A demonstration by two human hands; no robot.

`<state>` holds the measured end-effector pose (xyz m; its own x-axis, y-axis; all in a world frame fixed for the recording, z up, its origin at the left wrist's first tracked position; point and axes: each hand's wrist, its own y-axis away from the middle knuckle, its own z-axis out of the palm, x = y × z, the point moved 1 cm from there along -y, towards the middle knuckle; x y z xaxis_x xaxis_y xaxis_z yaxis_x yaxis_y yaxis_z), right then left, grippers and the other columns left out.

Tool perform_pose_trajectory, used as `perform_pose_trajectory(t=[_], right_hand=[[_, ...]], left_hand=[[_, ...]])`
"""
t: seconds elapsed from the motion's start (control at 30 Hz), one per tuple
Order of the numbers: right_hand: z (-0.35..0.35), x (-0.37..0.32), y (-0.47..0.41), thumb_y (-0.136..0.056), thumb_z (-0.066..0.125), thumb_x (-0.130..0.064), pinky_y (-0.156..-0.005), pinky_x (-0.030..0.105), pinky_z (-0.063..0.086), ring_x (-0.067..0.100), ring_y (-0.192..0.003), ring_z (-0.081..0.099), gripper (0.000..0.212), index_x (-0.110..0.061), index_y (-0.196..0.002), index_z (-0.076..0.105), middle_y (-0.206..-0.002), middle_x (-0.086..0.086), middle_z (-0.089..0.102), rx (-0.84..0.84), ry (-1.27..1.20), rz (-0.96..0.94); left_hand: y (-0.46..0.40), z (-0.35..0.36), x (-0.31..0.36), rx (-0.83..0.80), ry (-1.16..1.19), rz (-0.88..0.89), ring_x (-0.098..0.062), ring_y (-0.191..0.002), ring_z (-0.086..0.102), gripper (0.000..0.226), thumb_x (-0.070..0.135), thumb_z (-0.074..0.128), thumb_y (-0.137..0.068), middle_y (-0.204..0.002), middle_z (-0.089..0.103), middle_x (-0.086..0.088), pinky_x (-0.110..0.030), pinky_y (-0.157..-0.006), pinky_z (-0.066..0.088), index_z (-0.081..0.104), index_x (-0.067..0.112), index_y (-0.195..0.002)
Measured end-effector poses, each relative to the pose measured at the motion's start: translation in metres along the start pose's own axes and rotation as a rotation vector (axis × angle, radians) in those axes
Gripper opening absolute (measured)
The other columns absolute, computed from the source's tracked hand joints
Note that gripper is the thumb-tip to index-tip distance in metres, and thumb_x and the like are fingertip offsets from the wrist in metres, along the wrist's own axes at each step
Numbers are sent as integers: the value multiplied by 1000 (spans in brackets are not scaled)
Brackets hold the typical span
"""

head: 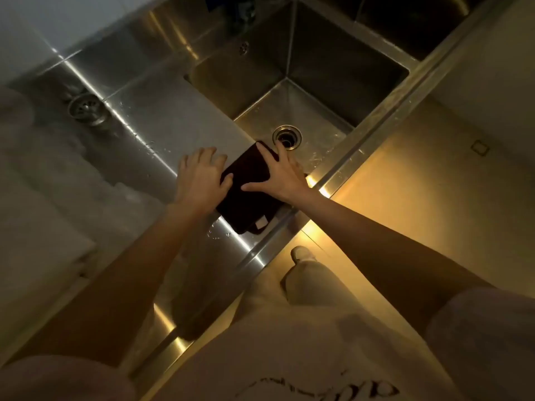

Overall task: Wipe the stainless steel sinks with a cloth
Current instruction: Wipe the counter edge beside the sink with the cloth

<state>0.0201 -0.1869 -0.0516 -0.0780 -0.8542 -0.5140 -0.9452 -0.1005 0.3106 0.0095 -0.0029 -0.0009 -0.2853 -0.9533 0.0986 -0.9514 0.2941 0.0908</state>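
Note:
A dark folded cloth (246,195) with a small white label lies on the steel rim at the near corner of the deep middle sink (318,91). My left hand (201,178) rests on the cloth's left edge, fingers curled over it. My right hand (282,176) presses flat on the cloth's right side, fingers spread, fingertips near the sink's round drain (287,136). A shallower sink (121,91) with its own drain (86,108) lies to the left.
A third basin (405,27) shows at the top right. Water drops dot the steel rim (220,233) near the cloth. The counter's front edge (362,157) runs diagonally; beyond it is a tiled floor (434,183), my trouser leg and shoe (301,253).

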Motion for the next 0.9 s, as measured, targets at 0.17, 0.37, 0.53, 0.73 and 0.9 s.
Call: perform_pose_trajectory(t=[0.17, 0.37, 0.53, 0.73, 0.9], right_hand=[[16, -3, -1, -63, 68, -73, -115, 58, 10, 39, -145, 1, 113, -38, -151, 6, -160, 7, -2, -29, 175, -29], [19, -1, -6, -63, 72, -67, -113, 56, 17, 37, -143, 13, 101, -41, -148, 23, -159, 5, 10, 30, 178, 4], [15, 3, -8, -72, 71, -58, -110, 53, 26, 34, -136, 26, 76, -42, -140, 40, -153, 2, 26, 112, 100, 11], [0, 1, -20, -78, 74, -41, -102, 44, 37, 29, -124, 40, 54, -34, -128, 54, -133, 2, 45, 131, -8, 34], [-15, 4, -20, -80, 74, -29, -95, 30, 37, 24, -123, 43, 49, -26, -126, 57, -131, 3, 47, 101, -98, 14]], left_hand=[[4, 5, -7, 23, -11, 19, -32, -132, 38, 45, 34, 49, -95, -142, 45, -16, -50, -108, 28, 49, 10, -134], [9, 8, -17, 36, 11, 5, -32, -131, 39, 44, 32, 51, -95, -140, 47, -16, -49, -107, 29, 51, 9, -133], [12, 11, -24, 45, 43, -18, -33, -130, 40, 43, 29, 54, -93, -140, 47, -15, -49, -106, 29, 53, 9, -130], [11, 8, -24, 41, 64, -28, -31, -132, 38, 44, 29, 52, -94, -142, 46, -14, -48, -107, 27, 51, 10, -133], [1, -1, -19, 47, 57, -37, -29, -134, 35, 44, 31, 49, -95, -145, 43, -11, -46, -109, 25, 49, 13, -135]])
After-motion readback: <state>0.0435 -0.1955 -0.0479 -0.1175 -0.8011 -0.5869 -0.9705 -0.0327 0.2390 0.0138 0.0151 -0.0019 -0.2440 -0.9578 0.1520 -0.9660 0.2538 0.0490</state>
